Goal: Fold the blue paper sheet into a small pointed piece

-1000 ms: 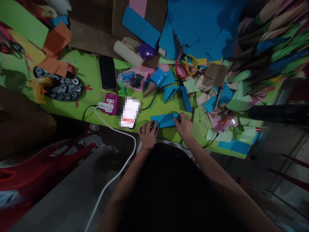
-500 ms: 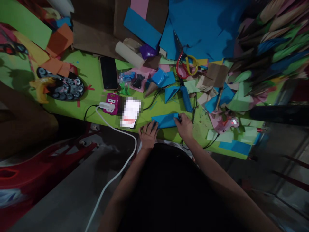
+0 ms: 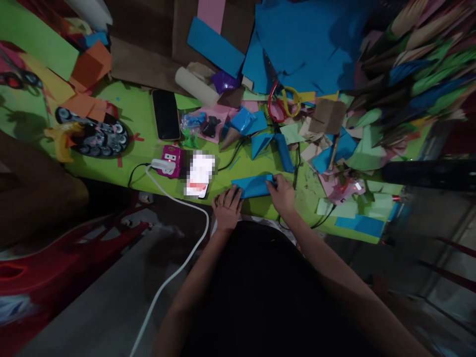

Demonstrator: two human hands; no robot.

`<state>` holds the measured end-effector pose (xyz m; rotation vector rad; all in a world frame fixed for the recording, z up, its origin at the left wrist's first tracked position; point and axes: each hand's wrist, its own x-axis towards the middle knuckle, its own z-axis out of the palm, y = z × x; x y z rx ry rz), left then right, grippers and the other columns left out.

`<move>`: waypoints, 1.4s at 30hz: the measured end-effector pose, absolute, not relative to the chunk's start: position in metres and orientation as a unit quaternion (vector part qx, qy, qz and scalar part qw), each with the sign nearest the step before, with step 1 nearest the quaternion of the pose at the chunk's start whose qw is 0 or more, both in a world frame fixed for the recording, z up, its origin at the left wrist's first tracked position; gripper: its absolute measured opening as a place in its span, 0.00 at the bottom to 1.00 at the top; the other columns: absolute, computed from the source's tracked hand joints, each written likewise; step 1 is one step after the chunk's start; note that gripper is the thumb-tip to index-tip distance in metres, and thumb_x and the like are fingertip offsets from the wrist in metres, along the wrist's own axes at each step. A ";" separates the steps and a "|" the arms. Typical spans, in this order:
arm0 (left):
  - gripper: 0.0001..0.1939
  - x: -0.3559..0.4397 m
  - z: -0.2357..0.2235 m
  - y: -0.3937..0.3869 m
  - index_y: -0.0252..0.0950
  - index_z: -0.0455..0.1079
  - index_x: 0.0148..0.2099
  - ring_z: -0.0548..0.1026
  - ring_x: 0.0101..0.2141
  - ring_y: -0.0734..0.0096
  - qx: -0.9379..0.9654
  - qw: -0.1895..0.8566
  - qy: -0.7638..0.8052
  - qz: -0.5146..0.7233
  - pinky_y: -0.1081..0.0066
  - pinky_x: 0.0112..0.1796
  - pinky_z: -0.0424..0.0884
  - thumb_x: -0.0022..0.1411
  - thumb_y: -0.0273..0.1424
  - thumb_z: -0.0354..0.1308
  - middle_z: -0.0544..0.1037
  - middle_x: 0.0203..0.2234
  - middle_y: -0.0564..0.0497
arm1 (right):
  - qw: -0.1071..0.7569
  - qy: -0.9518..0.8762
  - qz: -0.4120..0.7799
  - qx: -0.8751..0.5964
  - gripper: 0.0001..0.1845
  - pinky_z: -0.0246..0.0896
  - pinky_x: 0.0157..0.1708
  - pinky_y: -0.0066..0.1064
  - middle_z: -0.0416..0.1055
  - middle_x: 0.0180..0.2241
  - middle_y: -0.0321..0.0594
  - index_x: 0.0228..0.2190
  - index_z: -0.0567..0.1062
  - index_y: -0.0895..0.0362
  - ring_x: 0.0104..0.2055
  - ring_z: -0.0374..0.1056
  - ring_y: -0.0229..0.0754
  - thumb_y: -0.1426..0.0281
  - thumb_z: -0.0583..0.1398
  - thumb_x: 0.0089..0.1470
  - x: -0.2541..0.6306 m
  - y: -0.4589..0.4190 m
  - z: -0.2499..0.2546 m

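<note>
Lit phone screen (image 3: 201, 171): pixelated, unreadable. Blue strip (image 3: 253, 186): left end partly under left hand (image 3: 226, 207), right end partly hidden by right hand (image 3: 283, 195). Paper bundle (image 3: 420, 74): blurred, cut off by right edge. White cable (image 3: 174, 273): leaves at bottom edge

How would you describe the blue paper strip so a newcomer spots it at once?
On the green tabletop, find the lit phone by the near edge. The blue paper strip lies right of it. Unlike other blue paper nearby, it has the left hand at one end, the right hand at the other.
</note>
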<state>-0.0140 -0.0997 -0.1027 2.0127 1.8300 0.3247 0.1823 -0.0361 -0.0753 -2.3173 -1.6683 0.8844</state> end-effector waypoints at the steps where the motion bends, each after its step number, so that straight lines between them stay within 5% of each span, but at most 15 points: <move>1: 0.19 -0.014 -0.103 -0.100 0.50 0.68 0.62 0.73 0.55 0.56 0.719 0.199 0.655 0.118 0.50 0.56 0.63 0.72 0.38 0.50 0.75 0.59 0.49 | 0.077 -0.558 0.294 -0.772 0.07 0.57 0.37 0.36 0.73 0.34 0.47 0.32 0.62 0.52 0.37 0.66 0.49 0.64 0.54 0.61 0.183 -0.036 -0.076; 12: 0.16 -0.012 -0.107 -0.094 0.46 0.75 0.56 0.75 0.53 0.58 0.735 0.156 0.644 0.145 0.51 0.59 0.63 0.71 0.36 0.51 0.78 0.55 0.48 | 0.061 -0.573 0.271 -0.771 0.07 0.56 0.36 0.36 0.72 0.33 0.46 0.34 0.65 0.52 0.37 0.66 0.50 0.63 0.53 0.62 0.183 -0.039 -0.081; 24: 0.21 -0.009 -0.117 -0.087 0.35 0.70 0.59 0.64 0.65 0.61 0.809 0.233 0.524 0.130 0.57 0.62 0.67 0.70 0.22 0.45 0.73 0.61 0.40 | 0.057 -0.587 0.252 -0.767 0.08 0.57 0.37 0.37 0.73 0.34 0.47 0.36 0.67 0.52 0.37 0.68 0.51 0.62 0.52 0.63 0.183 -0.040 -0.084; 34: 0.26 -0.014 -0.102 -0.080 0.49 0.66 0.66 0.62 0.67 0.52 0.844 0.226 0.483 0.066 0.54 0.62 0.65 0.67 0.33 0.57 0.66 0.66 0.43 | 0.088 -0.562 0.282 -0.773 0.08 0.62 0.39 0.37 0.76 0.36 0.47 0.39 0.70 0.54 0.38 0.71 0.49 0.64 0.55 0.62 0.185 -0.037 -0.085; 42: 0.25 -0.019 -0.100 -0.078 0.46 0.69 0.64 0.60 0.68 0.51 0.856 0.217 0.468 0.043 0.53 0.63 0.62 0.66 0.37 0.58 0.64 0.67 0.42 | 0.112 -0.705 0.219 -0.665 0.22 0.60 0.56 0.50 0.72 0.55 0.54 0.57 0.69 0.58 0.57 0.67 0.54 0.65 0.51 0.66 0.189 -0.076 -0.056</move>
